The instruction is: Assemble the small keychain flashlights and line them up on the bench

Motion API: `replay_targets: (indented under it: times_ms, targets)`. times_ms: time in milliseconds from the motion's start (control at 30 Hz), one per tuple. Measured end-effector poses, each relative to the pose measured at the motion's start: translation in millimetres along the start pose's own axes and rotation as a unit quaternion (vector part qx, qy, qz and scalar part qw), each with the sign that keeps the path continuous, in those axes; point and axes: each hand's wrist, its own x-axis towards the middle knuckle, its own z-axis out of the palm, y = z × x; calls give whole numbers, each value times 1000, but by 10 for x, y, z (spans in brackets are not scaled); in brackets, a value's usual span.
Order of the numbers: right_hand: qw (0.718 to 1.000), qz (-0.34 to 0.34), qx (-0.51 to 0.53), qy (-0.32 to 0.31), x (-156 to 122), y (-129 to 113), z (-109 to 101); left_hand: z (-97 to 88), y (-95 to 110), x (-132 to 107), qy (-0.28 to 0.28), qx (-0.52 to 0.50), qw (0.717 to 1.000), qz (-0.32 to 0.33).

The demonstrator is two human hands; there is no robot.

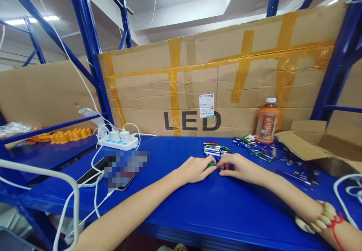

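My left hand (196,169) is closed around a small shiny green metal piece (210,165), with only part of it showing between thumb and fingers. Right beside it, my right hand (233,166) pinches at the end of the piece; a small dark bit shows at its fingertips, too hidden to name. Both hands are low over the blue table (215,209). Just behind them lies a row of small metal tubes (211,150) in silver, blue, green and red, some with clips. To the right is a loose pile of similar coloured tubes and clips (258,151).
An orange drink bottle (267,122) stands at the back right, near an open cardboard box (319,141). Purple tubes (294,177) and small metal parts lie before the box. At left are a white power strip (119,141), cables and phones (96,171). Taped cardboard (141,100) stands behind.
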Motion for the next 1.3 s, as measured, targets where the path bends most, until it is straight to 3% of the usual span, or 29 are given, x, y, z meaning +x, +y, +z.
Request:
replay_targets:
  times_ms: [200,667,900,1300]
  targets:
    - [998,57,-18,-20,-21,-38,-22,17,-11,0,8,4,1000,15]
    - [996,89,-14,5,-7,32,13,-8,14,7,-11,5,1000,2]
    - [998,45,33,10,0,22,13,13,-4,4,2,17,1000,15]
    - [997,56,40,19,17,24,31,21,4,10,11,44,999,-5]
